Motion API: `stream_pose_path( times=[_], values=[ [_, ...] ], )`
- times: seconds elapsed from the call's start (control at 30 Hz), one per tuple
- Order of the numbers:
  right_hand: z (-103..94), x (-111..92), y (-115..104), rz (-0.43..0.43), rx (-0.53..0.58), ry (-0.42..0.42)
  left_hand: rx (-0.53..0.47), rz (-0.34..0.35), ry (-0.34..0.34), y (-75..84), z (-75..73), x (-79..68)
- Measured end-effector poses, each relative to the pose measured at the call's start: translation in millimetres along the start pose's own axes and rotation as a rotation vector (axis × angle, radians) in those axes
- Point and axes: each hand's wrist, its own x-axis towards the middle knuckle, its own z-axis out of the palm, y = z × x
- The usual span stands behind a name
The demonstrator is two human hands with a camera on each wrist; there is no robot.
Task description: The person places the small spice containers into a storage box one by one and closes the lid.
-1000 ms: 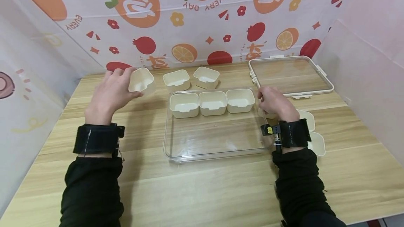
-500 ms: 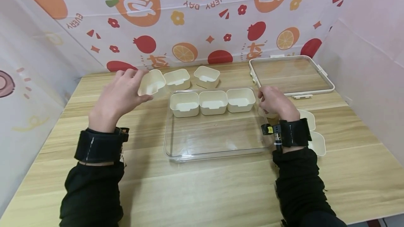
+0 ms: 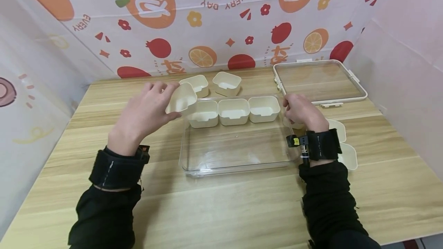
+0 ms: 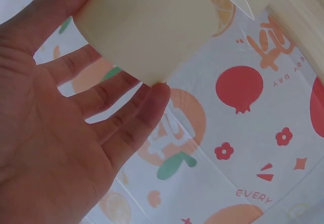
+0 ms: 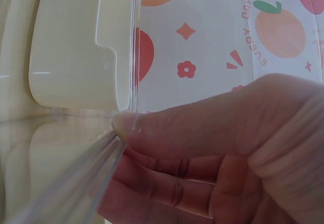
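Note:
My left hand (image 3: 147, 114) holds a small cream cup (image 3: 181, 98) between thumb and fingers, tilted, over the left rim of a clear plastic box (image 3: 238, 149). In the left wrist view the cup (image 4: 147, 26) shows its smooth side and the fingertips press its edge. With thumb and curled fingers, my right hand (image 3: 302, 111) pinches the box's right wall. The right wrist view shows the thumb on the clear rim (image 5: 96, 163), beside a cream cup (image 5: 76, 51) inside. Along the box's back wall stand three cream cups (image 3: 233, 112) in a row.
Behind the box, two more cream cups (image 3: 226, 83) stand on the wooden table (image 3: 221, 210). A clear lid (image 3: 318, 81) with white edging and clips lies at the back right. More cream cups (image 3: 347, 156) sit right of the box, partly behind the right arm.
My left hand has carried the cream cup rightward and slightly toward me, from the table's back left to over the box's left edge. The right hand has kept its grip on the wall.

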Motion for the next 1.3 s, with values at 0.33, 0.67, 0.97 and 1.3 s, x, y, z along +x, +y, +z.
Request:
stream_pose_path(
  times=[0.33,0.67,0.97,1.3],
  values=[
    [-0.6,1,1,-0.002,-0.012,0.003,-0.009,0.104,-0.031,18.7,9.7,-2.8],
    [-0.6,0,3,-0.004,0.007,0.002,-0.023,0.154,-0.064,29.2,21.8,-6.7],
    [-1.4,0,3,-0.003,0.004,-0.001,-0.009,0.161,-0.079,33.7,29.9,-7.9],
    [0.3,1,2,-0.008,0.008,0.002,0.005,0.205,-0.112,37.9,48.2,-5.3]
  ],
)
